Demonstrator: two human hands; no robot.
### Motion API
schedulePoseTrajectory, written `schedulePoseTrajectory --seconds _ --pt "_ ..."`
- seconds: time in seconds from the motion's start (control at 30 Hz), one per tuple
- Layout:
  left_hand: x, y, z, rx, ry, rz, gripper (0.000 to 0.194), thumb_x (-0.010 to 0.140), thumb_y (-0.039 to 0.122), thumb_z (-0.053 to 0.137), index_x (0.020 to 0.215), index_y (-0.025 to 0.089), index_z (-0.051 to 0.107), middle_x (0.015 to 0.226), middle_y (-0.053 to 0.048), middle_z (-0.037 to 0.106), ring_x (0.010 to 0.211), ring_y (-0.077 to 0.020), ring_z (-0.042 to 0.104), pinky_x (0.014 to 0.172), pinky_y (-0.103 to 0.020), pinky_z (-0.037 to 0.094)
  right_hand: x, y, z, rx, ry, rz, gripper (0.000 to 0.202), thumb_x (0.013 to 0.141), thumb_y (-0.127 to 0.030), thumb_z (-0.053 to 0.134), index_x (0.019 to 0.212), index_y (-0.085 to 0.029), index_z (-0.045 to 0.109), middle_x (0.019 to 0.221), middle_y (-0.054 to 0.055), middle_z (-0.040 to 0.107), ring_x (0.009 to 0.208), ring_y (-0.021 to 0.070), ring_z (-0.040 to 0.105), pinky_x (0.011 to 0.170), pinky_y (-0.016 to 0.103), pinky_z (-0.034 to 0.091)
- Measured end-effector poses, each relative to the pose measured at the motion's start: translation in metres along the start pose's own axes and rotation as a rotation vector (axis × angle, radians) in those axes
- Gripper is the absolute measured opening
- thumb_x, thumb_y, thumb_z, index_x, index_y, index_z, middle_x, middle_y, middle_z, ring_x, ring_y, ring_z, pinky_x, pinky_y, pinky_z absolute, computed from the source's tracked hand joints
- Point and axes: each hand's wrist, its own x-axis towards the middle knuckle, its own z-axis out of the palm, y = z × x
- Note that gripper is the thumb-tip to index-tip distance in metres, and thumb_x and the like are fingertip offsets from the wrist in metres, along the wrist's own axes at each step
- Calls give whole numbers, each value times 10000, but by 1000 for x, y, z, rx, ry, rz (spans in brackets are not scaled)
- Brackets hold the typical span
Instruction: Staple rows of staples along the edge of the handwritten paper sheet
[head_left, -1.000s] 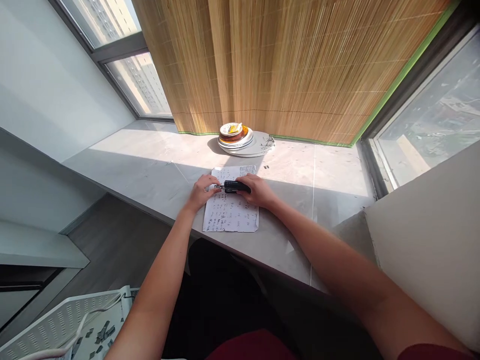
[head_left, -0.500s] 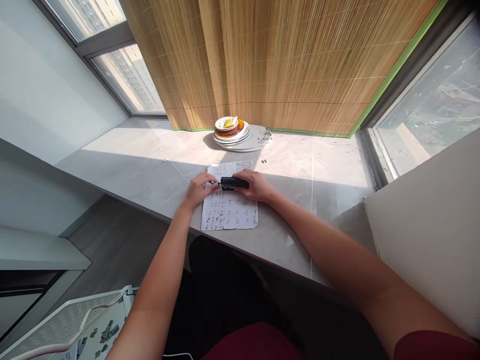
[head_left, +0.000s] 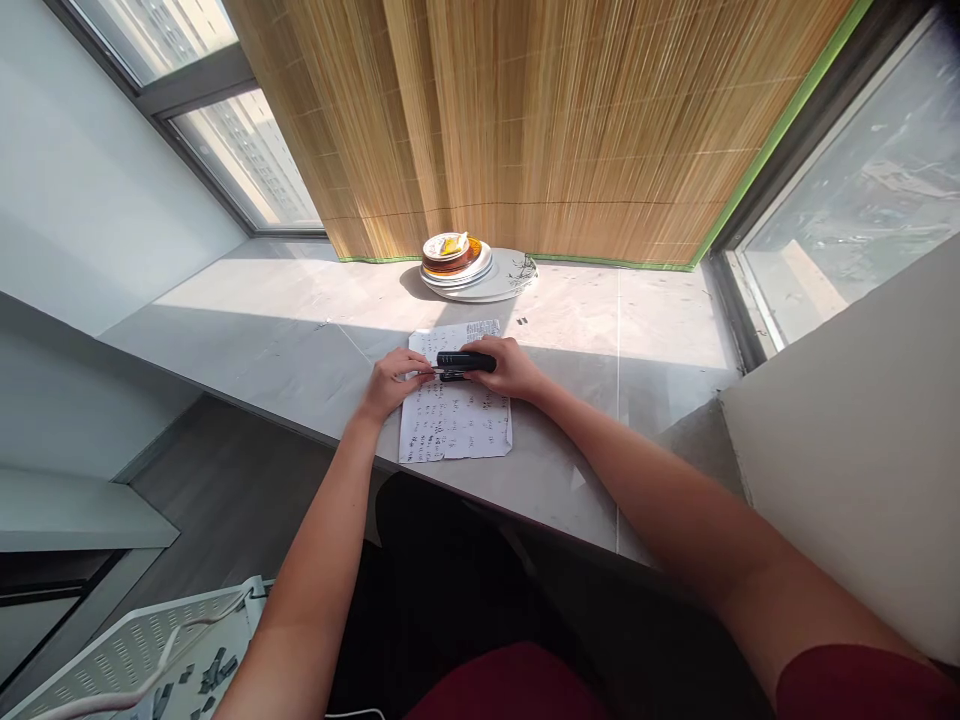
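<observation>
A black stapler (head_left: 466,361) lies level over the sheet of paper (head_left: 457,425), which is covered in handwriting. My right hand (head_left: 510,366) is closed round the stapler's right end. At the stapler's left end, the fingertips of my left hand (head_left: 391,382) pinch together. Something thin and pale runs from them to the gap between the stapler's arms; it is too small to name. Beneath both hands, the paper rests flat on the grey ledge (head_left: 285,370), its middle partly hidden by the stapler.
Beyond the paper, a stack of small plates (head_left: 454,265) sits on a large oval plate (head_left: 517,275). Small dark bits (head_left: 523,321) lie nearby. A bamboo blind (head_left: 510,130) hangs behind. At lower left stands a white perforated basket (head_left: 135,640) with grey scraps.
The camera view has shifted slightly. The stapler's arms look a little further apart at the left end, and my left fingers have changed their pinch there slightly. My right hand keeps its hold.
</observation>
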Motion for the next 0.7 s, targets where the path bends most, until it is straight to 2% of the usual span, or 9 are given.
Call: schedulePoseTrajectory --seconds 0.13,0.3,0.5,0.7 --pt "0 2 -1 12 20 2 93 935 340 845 988 265 855 995 -63 802 922 -249 733 839 -420 594 1 2 -2 64 51 27 328 831 -286 820 1154 -232 792 1061 75 805 983 272 743 903 415 564" --pt "1 7 -4 11 85 -25 130 997 299 772 1104 282 844 1095 -62 810 1015 -251 740 905 -441 597 1 6 -6 224 159 98 357 810 -320 828 1143 -191 807 1128 97 819 1045 289 760 964 435 580" --pt "2 13 -5 29 103 -58 125 1034 305 703 1029 258 819 1021 -46 816 981 -240 743 905 -440 603 1 6 -8 272 139 104 381 821 -345 813 1168 -188 814 1120 96 816 1031 276 749 955 448 583" --pt "3 16 -6 26 42 -58 206 1063 308 629 958 249 796 961 -52 797 939 -234 711 853 -427 593 1 6 -11 241 171 93 405 823 -436 835 1159 -210 840 1021 93 815 1041 289 688 971 478 560"
